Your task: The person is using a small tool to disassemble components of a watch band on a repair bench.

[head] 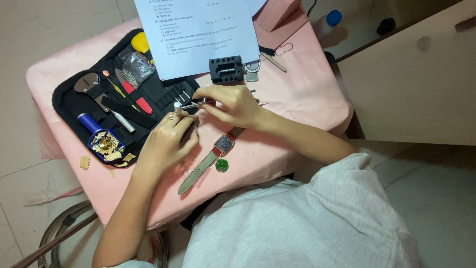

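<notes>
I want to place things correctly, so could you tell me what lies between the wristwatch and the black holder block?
In the head view, the right hand lies between the wristwatch and the black holder block, pinching a thin metal tool.

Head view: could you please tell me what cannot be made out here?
- Tip of the thin tool: hidden between left hand and right hand.
- What the left fingers pinch: too small.
- Paper: cut off by the top edge.
- Bits in the blue tray: too small.

A white printed sheet of paper (198, 34) lies at the far edge of the pink table, beside a small clear plastic bag (136, 67) to its left.
</notes>
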